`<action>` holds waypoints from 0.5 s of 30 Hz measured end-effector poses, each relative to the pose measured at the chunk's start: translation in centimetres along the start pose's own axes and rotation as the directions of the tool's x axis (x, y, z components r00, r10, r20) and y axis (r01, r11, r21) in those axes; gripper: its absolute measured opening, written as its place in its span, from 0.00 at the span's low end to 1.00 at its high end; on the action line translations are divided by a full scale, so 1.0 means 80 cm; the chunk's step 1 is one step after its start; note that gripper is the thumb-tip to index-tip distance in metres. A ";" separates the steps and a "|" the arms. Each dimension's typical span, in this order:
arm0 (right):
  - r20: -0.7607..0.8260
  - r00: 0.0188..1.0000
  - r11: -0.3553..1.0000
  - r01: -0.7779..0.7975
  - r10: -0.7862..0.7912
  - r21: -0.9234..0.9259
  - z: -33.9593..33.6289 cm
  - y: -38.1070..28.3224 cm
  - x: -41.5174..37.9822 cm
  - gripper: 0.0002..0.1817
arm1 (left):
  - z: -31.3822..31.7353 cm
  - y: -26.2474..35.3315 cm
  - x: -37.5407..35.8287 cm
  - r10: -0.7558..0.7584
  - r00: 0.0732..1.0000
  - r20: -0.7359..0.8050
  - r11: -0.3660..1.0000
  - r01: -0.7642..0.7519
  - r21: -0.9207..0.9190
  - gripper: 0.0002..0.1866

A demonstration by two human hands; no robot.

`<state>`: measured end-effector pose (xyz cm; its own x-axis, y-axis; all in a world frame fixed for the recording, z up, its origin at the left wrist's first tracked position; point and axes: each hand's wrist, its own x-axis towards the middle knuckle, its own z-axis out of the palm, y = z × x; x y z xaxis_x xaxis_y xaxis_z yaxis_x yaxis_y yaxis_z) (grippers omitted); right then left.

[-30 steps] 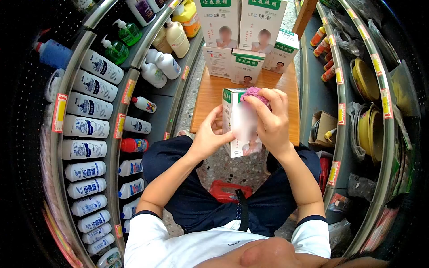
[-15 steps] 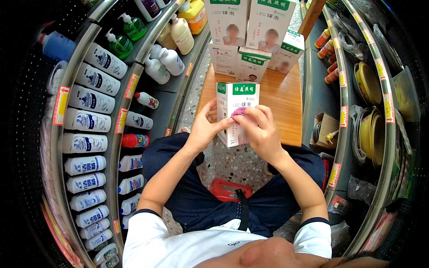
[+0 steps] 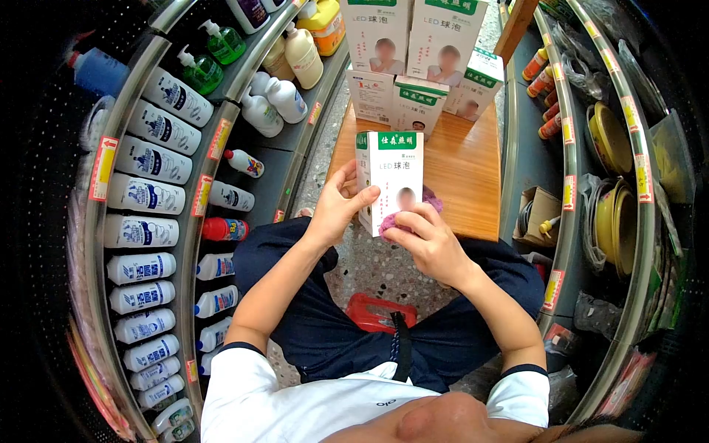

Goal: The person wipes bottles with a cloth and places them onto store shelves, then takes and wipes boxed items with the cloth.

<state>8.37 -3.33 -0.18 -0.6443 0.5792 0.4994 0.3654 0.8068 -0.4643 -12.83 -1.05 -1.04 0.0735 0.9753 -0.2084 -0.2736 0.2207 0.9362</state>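
Observation:
A white and green LED bulb box (image 3: 395, 173) is held upright over the near edge of the wooden table. My left hand (image 3: 341, 207) grips its left side, with the thumb across the front face. In my right hand (image 3: 427, 238) is a bunched pink cloth (image 3: 431, 199), pressed against the lower right part of the box. The fingers are closed on the cloth and partly cover it.
More bulb boxes (image 3: 447, 40) are stacked on the wooden table (image 3: 465, 173). Shelves of white bottles (image 3: 151, 196) stand at left. At right, shelves hold yellow pans (image 3: 614, 221) and spray cans (image 3: 535, 64). A red stool (image 3: 377, 311) shows between my legs.
My right hand and the pink cloth have slid down from the middle of the box front to its lower right edge. The box has shifted slightly up and left.

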 end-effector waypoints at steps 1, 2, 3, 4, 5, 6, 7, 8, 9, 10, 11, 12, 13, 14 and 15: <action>0.023 1.000 1.000 0.017 -0.018 0.013 -0.002 0.000 -0.001 0.19 | 0.001 0.000 0.000 0.003 1.000 0.003 1.000 -0.003 -0.005 0.47; 0.046 0.998 0.999 0.034 -0.035 0.027 -0.004 0.000 -0.001 0.18 | 0.002 0.001 0.000 -0.007 1.000 0.004 1.000 0.007 -0.001 0.47; 0.068 0.996 0.998 0.050 -0.053 0.040 -0.006 0.001 -0.001 0.18 | 0.003 0.003 0.000 -0.017 1.000 0.005 1.000 0.017 0.003 0.47; 0.053 0.998 0.998 0.040 -0.042 0.041 -0.007 0.001 0.000 0.18 | 0.004 0.005 0.000 -0.027 1.000 0.006 1.000 0.027 0.007 0.47; 0.037 0.999 0.999 0.029 -0.031 0.042 -0.007 0.001 0.001 0.18 | 0.003 0.004 0.001 -0.031 0.999 0.012 0.999 0.031 0.008 0.47; 0.021 1.000 0.999 0.017 -0.018 0.043 -0.008 0.002 0.002 0.17 | 0.003 0.002 0.001 -0.036 0.999 0.019 0.999 0.035 0.009 0.46; -0.009 1.000 1.000 0.012 -0.012 0.023 -0.008 0.001 0.004 0.18 | 0.002 0.000 0.002 -0.040 0.999 0.026 0.999 0.040 0.009 0.46; -0.038 0.999 1.000 0.007 -0.007 0.003 -0.009 0.000 0.007 0.18 | 0.003 -0.001 0.000 -0.017 1.000 0.025 0.999 0.016 0.036 0.45; -0.067 0.998 1.000 0.002 -0.003 -0.015 -0.010 0.001 0.010 0.18 | 0.005 -0.003 -0.002 0.006 1.000 0.025 0.998 -0.008 0.062 0.44; -0.087 0.996 1.000 -0.005 0.002 -0.025 -0.009 0.004 0.011 0.18 | 0.006 -0.005 -0.003 0.030 0.999 0.024 0.996 -0.032 0.089 0.44; -0.106 0.994 0.999 -0.012 0.008 -0.032 -0.006 0.007 0.011 0.18 | 0.004 -0.009 -0.002 0.068 0.997 0.028 0.985 -0.071 0.160 0.43; -0.126 0.992 0.999 -0.019 0.014 -0.040 -0.003 0.009 0.010 0.19 | 0.001 -0.014 0.000 0.105 0.994 0.036 0.967 -0.110 0.229 0.42; -0.128 0.992 0.999 -0.022 0.018 -0.034 -0.002 0.010 0.010 0.19 | -0.001 -0.018 0.001 0.140 0.989 0.046 0.943 -0.148 0.298 0.41; -0.130 0.991 0.999 -0.026 0.022 -0.028 -0.001 0.010 0.010 0.19 | -0.002 -0.020 0.004 0.132 0.991 0.033 0.972 -0.136 0.190 0.39; -0.131 0.991 0.999 -0.028 0.025 -0.022 0.000 0.011 0.010 0.19 | -0.003 -0.019 0.008 0.123 0.992 0.020 0.989 -0.124 0.079 0.37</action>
<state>8.17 -2.19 -0.22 -0.5416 0.6094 0.5791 0.3981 0.7926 -0.4618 -12.61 -0.77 -2.66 0.0581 0.9945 -0.0866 -0.2044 0.0967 0.9741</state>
